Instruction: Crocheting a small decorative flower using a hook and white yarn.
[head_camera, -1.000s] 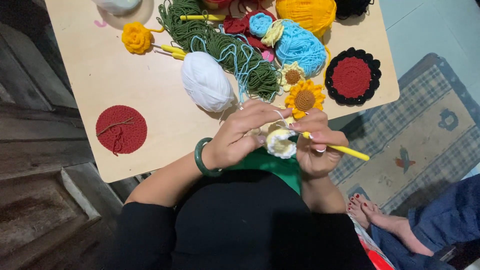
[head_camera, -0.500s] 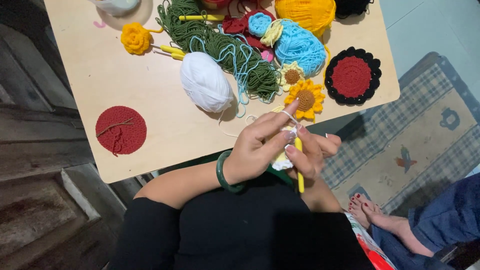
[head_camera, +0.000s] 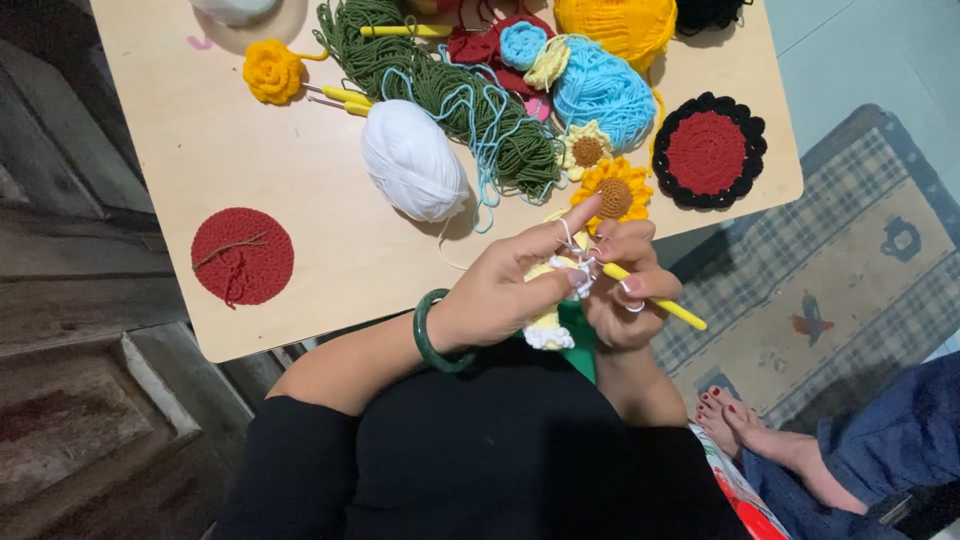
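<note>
At the table's (head_camera: 300, 290) near edge, about 5 o'clock of its centre, both hands work one small crochet piece (head_camera: 548, 325), pale yellow with a white frilled rim. Left hand (head_camera: 505, 290) is closed on the piece, thumb and fingers pinching it, index finger raised toward 1 o'clock with white yarn (head_camera: 566, 238) looped over it; a green bangle (head_camera: 432, 335) sits on that wrist. Right hand (head_camera: 625, 290) is clenched round a yellow hook (head_camera: 660, 303), whose handle sticks out toward 4 o'clock; the tip is hidden between the fingers. Just past the fingertips at 12 o'clock lies a sunflower (head_camera: 614, 192), with a smaller one (head_camera: 585, 150) beyond it. White ball (head_camera: 412, 160) sits at 11 o'clock of the hands, beside a green skein (head_camera: 440, 95) tangled with blue strands. Blue ball (head_camera: 600, 90) lies at 12 o'clock, a red-and-black coaster (head_camera: 708, 150) at 2 o'clock, a plain red disc (head_camera: 242, 256) well apart at 9 o'clock, a yellow rose (head_camera: 272, 70) far at 11 o'clock. Another person's bare feet (head_camera: 740, 430) rest on a rug (head_camera: 850, 260) at 4 o'clock.
</note>
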